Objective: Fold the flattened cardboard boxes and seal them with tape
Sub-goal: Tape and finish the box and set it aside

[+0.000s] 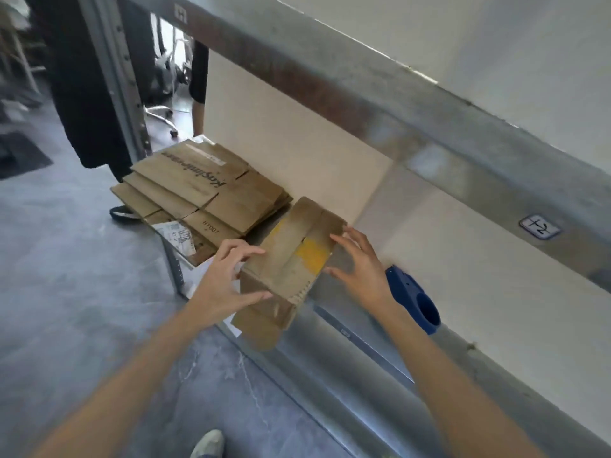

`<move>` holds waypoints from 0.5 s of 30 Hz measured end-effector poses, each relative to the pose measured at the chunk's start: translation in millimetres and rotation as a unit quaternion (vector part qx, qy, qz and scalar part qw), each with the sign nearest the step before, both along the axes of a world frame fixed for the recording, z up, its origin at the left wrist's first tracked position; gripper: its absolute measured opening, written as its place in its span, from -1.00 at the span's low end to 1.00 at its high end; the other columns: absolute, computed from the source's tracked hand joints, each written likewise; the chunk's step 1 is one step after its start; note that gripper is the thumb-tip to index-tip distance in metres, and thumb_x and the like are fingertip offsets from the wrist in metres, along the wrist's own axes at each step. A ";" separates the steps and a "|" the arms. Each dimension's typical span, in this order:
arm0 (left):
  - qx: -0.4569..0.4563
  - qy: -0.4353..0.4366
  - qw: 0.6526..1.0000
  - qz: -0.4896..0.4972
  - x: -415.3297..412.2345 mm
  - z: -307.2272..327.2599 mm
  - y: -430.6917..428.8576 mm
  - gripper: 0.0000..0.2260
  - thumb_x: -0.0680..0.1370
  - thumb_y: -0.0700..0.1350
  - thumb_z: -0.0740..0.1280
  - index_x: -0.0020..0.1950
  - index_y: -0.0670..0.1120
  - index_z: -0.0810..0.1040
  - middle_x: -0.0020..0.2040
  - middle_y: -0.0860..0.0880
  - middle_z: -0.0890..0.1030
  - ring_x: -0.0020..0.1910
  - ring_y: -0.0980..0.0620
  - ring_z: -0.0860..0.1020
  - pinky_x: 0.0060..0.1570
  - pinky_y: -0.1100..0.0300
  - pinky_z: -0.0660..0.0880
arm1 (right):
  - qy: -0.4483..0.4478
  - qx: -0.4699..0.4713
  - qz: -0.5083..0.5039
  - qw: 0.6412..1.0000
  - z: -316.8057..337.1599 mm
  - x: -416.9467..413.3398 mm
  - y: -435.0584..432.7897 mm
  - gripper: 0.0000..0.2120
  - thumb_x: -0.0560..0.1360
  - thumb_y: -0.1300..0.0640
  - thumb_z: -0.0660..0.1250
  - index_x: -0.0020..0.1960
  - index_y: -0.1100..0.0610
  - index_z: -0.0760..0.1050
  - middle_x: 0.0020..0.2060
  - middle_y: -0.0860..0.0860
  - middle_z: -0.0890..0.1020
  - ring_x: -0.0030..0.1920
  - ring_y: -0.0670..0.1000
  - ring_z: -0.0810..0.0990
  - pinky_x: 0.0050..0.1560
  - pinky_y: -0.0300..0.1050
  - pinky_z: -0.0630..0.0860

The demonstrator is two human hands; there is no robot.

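Observation:
A brown cardboard box [291, 262] with a yellow patch stands part-folded on the metal shelf [347, 312], one flap hanging over the front edge. My left hand [224, 279] grips its left side, thumb and fingers curled against the cardboard. My right hand [358, 266] is at its right side with fingers spread and slightly bent, fingertips touching the edge. A blue tape dispenser [415, 299] lies on the shelf just right of my right wrist. A stack of flattened cardboard boxes [201, 190] lies at the shelf's left end.
A grey steel beam [363, 94] of the rack crosses overhead, with a white wall behind. White paper sheets [198, 276] lie under the box at the shelf corner. The upright post [112, 77] stands left, office chairs beyond. Grey concrete floor and my shoe [206, 444] are below.

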State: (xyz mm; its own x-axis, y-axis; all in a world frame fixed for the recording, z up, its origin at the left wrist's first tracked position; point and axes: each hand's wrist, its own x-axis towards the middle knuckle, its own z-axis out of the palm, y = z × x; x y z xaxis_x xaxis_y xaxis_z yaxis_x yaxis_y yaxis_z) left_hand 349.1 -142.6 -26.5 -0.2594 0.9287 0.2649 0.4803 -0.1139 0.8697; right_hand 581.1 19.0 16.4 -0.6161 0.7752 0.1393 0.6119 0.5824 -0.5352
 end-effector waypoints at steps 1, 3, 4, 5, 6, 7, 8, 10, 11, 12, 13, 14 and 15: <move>0.003 0.014 1.000 0.022 13.0 0.2 -1.3 -0.41 0.32 0.02 0.63 0.28 0.06 0.50 0.29 0.12 0.33 0.25 0.22 0.44 0.09 0.30 0.53 | -0.006 -0.015 0.020 1.000 2.1 4.5 0.6 -0.37 0.47 0.02 0.50 0.48 -0.05 0.36 0.51 -0.05 0.27 0.48 -0.09 0.24 0.42 -0.15 0.28; 0.007 0.034 0.997 0.065 39.3 -0.3 -0.3 -0.43 0.34 0.03 0.63 0.29 0.08 0.50 0.31 0.14 0.34 0.24 0.19 0.45 0.06 0.06 0.59 | -0.017 -0.062 0.073 0.995 6.2 18.8 1.9 -0.31 0.47 0.06 0.50 0.52 -0.08 0.30 0.53 -0.01 0.25 0.49 -0.09 0.21 0.52 -0.06 0.20; 0.007 0.042 0.995 0.085 52.8 -0.7 1.8 -0.43 0.34 0.06 0.62 0.29 0.09 0.50 0.32 0.14 0.34 0.22 0.18 0.46 0.03 0.00 0.60 | -0.025 -0.085 0.098 0.991 7.8 27.6 2.1 -0.27 0.46 0.10 0.50 0.53 -0.11 0.27 0.55 0.00 0.22 0.50 -0.10 0.17 0.53 -0.08 0.14; 0.004 0.048 0.993 0.104 67.2 -0.6 4.7 -0.42 0.33 0.11 0.61 0.29 0.11 0.49 0.33 0.15 0.33 0.21 0.16 0.46 -0.01 -0.01 0.60 | -0.031 -0.102 0.120 0.987 9.4 37.0 2.5 -0.23 0.45 0.14 0.51 0.54 -0.14 0.24 0.57 0.01 0.18 0.52 -0.12 0.13 0.53 -0.13 0.09; 0.001 0.054 0.991 0.123 81.9 -0.1 7.9 -0.40 0.31 0.18 0.58 0.29 0.14 0.48 0.34 0.16 0.32 0.21 0.14 0.47 -0.04 0.01 0.60 | -0.033 -0.114 0.140 0.983 10.8 46.1 3.5 -0.20 0.44 0.17 0.52 0.55 -0.16 0.22 0.58 0.02 0.14 0.54 -0.12 0.09 0.53 -0.16 0.05; 0.000 0.061 0.988 0.142 96.9 0.4 11.4 -0.40 0.30 0.23 0.55 0.28 0.17 0.46 0.35 0.17 0.31 0.21 0.13 0.47 -0.06 0.06 0.59 | -0.033 -0.120 0.157 0.980 11.6 54.4 5.4 -0.17 0.44 0.20 0.53 0.56 -0.16 0.20 0.59 0.02 0.12 0.56 -0.11 0.05 0.54 -0.15 0.04; 0.001 0.067 0.984 0.164 112.1 0.5 14.7 -0.41 0.29 0.26 0.52 0.27 0.18 0.45 0.35 0.18 0.31 0.21 0.13 0.46 -0.08 0.14 0.56 | -0.036 -0.120 0.172 0.977 12.0 62.1 7.4 -0.15 0.44 0.21 0.53 0.57 -0.15 0.18 0.60 0.03 0.11 0.58 -0.09 0.03 0.56 -0.11 0.04; 0.006 0.068 0.976 0.207 140.8 -0.3 21.9 -0.44 0.31 0.22 0.51 0.25 0.17 0.45 0.34 0.17 0.33 0.19 0.13 0.48 -0.11 0.21 0.54 | -0.053 -0.129 0.200 0.970 12.3 76.5 11.3 -0.10 0.42 0.20 0.55 0.58 -0.15 0.13 0.59 0.01 0.13 0.58 -0.07 0.04 0.57 -0.02 0.09; 0.005 0.061 0.972 0.226 153.1 0.1 25.6 -0.46 0.33 0.21 0.50 0.25 0.15 0.45 0.34 0.16 0.34 0.18 0.12 0.49 -0.12 0.20 0.54 | -0.064 -0.146 0.210 0.965 12.0 82.6 12.3 -0.05 0.39 0.17 0.58 0.58 -0.16 0.10 0.58 -0.02 0.16 0.57 -0.05 0.09 0.56 -0.01 0.13; 0.003 0.055 0.968 0.244 163.3 1.4 29.7 -0.47 0.33 0.22 0.48 0.24 0.14 0.45 0.33 0.16 0.34 0.18 0.10 0.50 -0.12 0.20 0.54 | -0.072 -0.166 0.216 0.960 11.1 87.8 12.6 -0.01 0.36 0.13 0.60 0.58 -0.18 0.08 0.57 -0.04 0.20 0.55 -0.05 0.15 0.54 -0.04 0.17; 0.000 0.054 0.965 0.258 171.6 3.7 34.2 -0.46 0.32 0.24 0.44 0.24 0.14 0.45 0.32 0.16 0.34 0.18 0.11 0.50 -0.14 0.21 0.52 | -0.069 -0.180 0.215 0.957 9.5 92.3 12.4 0.01 0.34 0.11 0.62 0.58 -0.19 0.07 0.55 -0.06 0.23 0.52 -0.07 0.20 0.52 -0.08 0.21; -0.002 0.053 0.963 0.264 177.8 6.1 38.7 -0.46 0.30 0.27 0.40 0.24 0.13 0.46 0.31 0.16 0.35 0.17 0.11 0.50 -0.14 0.22 0.50 | -0.052 -0.184 0.207 0.959 7.6 95.4 12.6 -0.01 0.34 0.11 0.61 0.58 -0.18 0.09 0.52 -0.06 0.27 0.48 -0.09 0.26 0.49 -0.11 0.25; -0.003 0.049 0.964 0.263 182.2 8.4 43.4 -0.45 0.29 0.28 0.37 0.24 0.12 0.46 0.31 0.15 0.35 0.16 0.11 0.50 -0.13 0.22 0.50 | -0.026 -0.182 0.190 0.964 6.6 97.2 13.9 -0.07 0.37 0.13 0.59 0.57 -0.15 0.15 0.49 -0.06 0.32 0.45 -0.09 0.31 0.46 -0.10 0.30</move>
